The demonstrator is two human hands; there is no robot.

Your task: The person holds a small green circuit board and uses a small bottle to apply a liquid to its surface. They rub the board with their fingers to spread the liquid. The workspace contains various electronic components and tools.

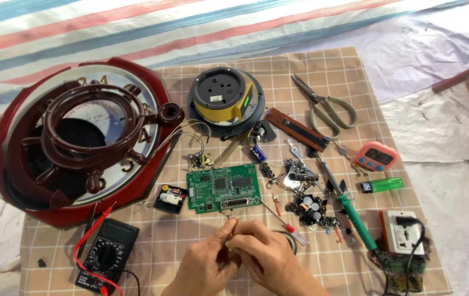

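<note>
Clock case: a large dark red wall clock with a brown wheel-shaped front is laid at the far left, partly off the checked cloth. Its thin wires could be snagged if the case were nudged, since they run toward the small parts beside it.
Round unit: a black and yellow disc-shaped device is set at the top centre, well apart from both hands.
Circuit board: the green board is laid just beyond the fingertips. It could be scraped or pushed if the hands were moved forward.
Multimeter: it is placed to the left of the left hand, with red and black leads looped over it. The leads could be caught by the left wrist.
Soldering iron: the green-handled iron is laid to the right, its cord running to the white socket block. Whether it is hot cannot be told; if so, a burn is judged possible.
Loose parts: a heap of capacitors and small components lies right of the board and could be scattered by a sweep of the arm.
Left hand: the fingers are pinched together on a small thin piece.
Right hand: it is closed against the left, fingertips meeting at the same piece.
Small thin piece: it is held between both hands' fingertips, just in front of the board's connector edge; its kind cannot be told. It is judged easily dropped or bent.
</note>
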